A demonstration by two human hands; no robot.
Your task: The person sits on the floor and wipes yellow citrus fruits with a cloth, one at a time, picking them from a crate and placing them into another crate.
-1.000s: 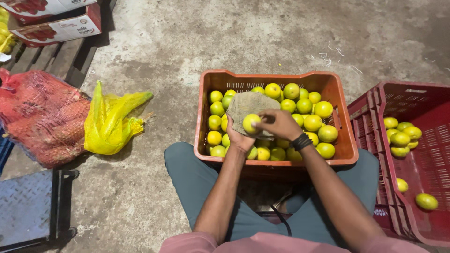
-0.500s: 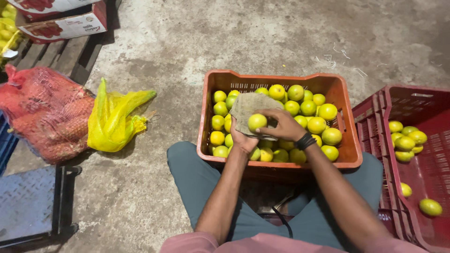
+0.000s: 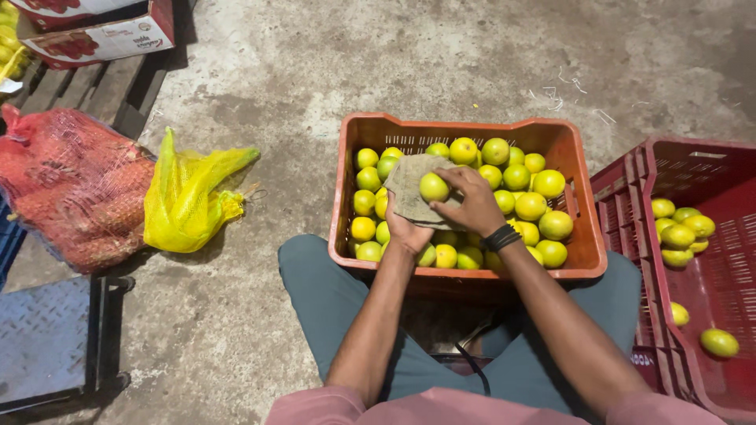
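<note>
Our left hand (image 3: 407, 230) cups a cloth (image 3: 411, 189); our right hand (image 3: 471, 206) pinches one lime (image 3: 434, 186) against it. The crate (image 3: 587, 252) is full, with many limes left.

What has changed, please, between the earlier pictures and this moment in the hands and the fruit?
Very little. The right hand has turned the fruit slightly on the cloth, which the left hand holds beneath it. Both hands keep their grip above the orange crate. The red crate, yellow bag and red net sack lie as before; only the camera shifted a little.
</note>
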